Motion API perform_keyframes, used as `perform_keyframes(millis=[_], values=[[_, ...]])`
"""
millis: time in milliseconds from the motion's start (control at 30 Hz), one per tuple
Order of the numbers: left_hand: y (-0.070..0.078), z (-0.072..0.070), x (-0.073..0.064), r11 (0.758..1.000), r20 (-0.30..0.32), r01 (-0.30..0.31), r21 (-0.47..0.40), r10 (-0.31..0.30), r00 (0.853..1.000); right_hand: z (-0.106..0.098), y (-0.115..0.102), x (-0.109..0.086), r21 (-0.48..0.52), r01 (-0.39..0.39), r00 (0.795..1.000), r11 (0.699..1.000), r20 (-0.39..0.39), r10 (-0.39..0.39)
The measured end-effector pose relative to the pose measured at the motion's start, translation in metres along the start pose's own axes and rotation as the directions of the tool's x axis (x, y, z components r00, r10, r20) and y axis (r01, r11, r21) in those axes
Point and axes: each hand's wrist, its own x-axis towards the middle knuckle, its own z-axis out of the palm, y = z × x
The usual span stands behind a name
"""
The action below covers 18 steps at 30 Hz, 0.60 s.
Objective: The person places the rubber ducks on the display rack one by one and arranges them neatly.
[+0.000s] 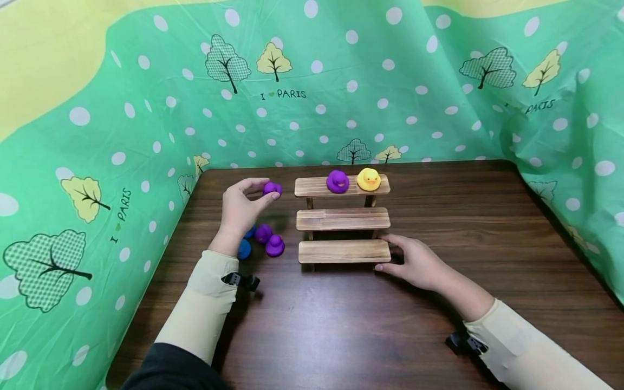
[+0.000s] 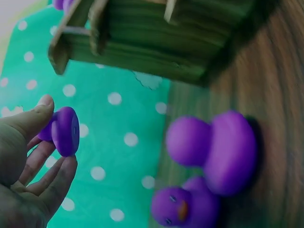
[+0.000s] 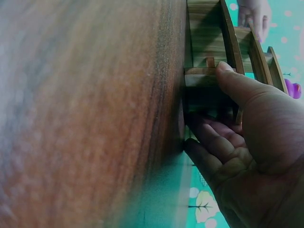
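Observation:
Beside the top tier's left end, my left hand [image 1: 238, 208] pinches a purple rubber duck [image 1: 272, 188] between thumb and fingertips. The left wrist view shows the flat base of this duck [image 2: 69, 132]. My right hand [image 1: 416, 262] holds the right end of the lowest tier of a three-tier wooden stand [image 1: 343, 251], thumb at the front edge and fingers around its end in the right wrist view. Another purple duck [image 1: 337, 182] sits on the top tier, left of a yellow duck [image 1: 369, 180].
Two purple ducks [image 1: 275, 246] rest on the dark wooden table [image 1: 312, 325] left of the stand. Blue objects [image 1: 244, 249] lie beside them, partly hidden by my left wrist. A green dotted cloth [image 1: 312, 119] encloses the table at the back and sides.

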Motion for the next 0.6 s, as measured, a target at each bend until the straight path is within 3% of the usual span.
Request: perform_keyframes(millis=[300, 600], values=[[0.029, 0.004, 0.005, 0.993, -0.001, -0.055, -0.103, 0.055, 0.998, -0.001, -0.001, 0.000, -0.007, -0.008, 1.000, 1.000, 0.002, 0.008], [0.071, 0.012, 0.003, 0.988, 0.027, -0.024, -0.155, 0.028, 0.999, -0.001, 0.000, 0.000, -0.012, -0.002, 1.000, 1.000, -0.003, 0.002]])
